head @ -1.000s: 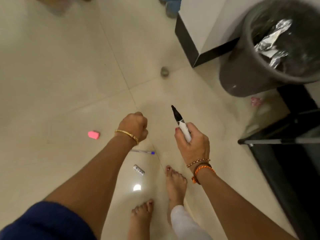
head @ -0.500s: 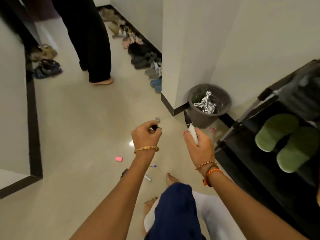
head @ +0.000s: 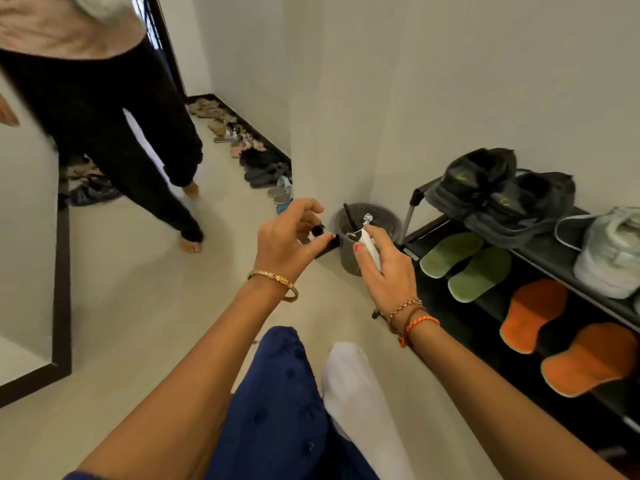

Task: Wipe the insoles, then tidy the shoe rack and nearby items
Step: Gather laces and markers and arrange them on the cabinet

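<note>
My right hand (head: 384, 271) grips a white marker (head: 365, 242) with its black tip pointing up toward the bin. My left hand (head: 289, 237) pinches the marker's small black cap (head: 317, 230) between thumb and fingers, a short gap left of the marker. The black shoe rack (head: 540, 258) stands at the right against the wall. A pair of green insoles (head: 464, 266) and a pair of orange insoles (head: 561, 336) lie on its lower shelf. Dark sandals (head: 498, 192) and a pale sneaker (head: 609, 251) sit on its top shelf.
A grey bin (head: 360, 261) with crumpled foil stands in the corner beside the rack. Another person in black trousers (head: 114, 143) stands at the left on the floor. A row of footwear (head: 249, 157) lines the far wall. A dark-framed mirror (head: 62, 289) leans at the left.
The view has lifted from the floor to the rack and wall. My left hand now shows the black cap in a pinch near the marker. The other person has stepped closer.
</note>
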